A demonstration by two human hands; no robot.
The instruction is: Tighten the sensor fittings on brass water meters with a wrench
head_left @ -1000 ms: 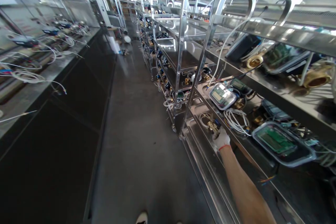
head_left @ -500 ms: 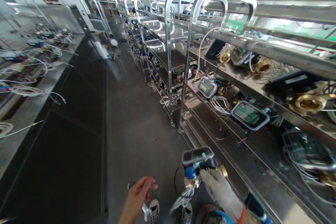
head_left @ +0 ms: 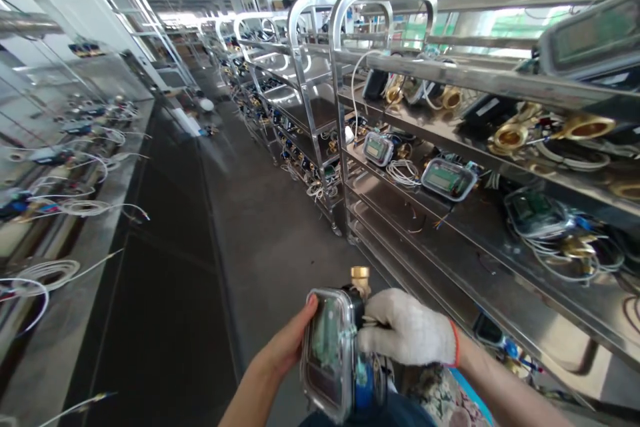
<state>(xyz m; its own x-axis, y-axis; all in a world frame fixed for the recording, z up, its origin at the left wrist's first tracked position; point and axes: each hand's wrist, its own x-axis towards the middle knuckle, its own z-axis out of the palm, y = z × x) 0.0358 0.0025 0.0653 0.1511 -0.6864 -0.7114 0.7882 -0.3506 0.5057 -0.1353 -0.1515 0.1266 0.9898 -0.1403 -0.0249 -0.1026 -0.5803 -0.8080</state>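
I hold a water meter (head_left: 334, 353) in front of me, low over the aisle floor (head_left: 260, 247), with both hands. My bare left hand (head_left: 287, 345) closes around the left edge of its clear cover, thumb on top. My gloved right hand (head_left: 407, 332) grips the right side of the body, just below the brass fitting (head_left: 360, 276). The steel rack (head_left: 450, 240) with other meters (head_left: 449, 178) stands near on my right
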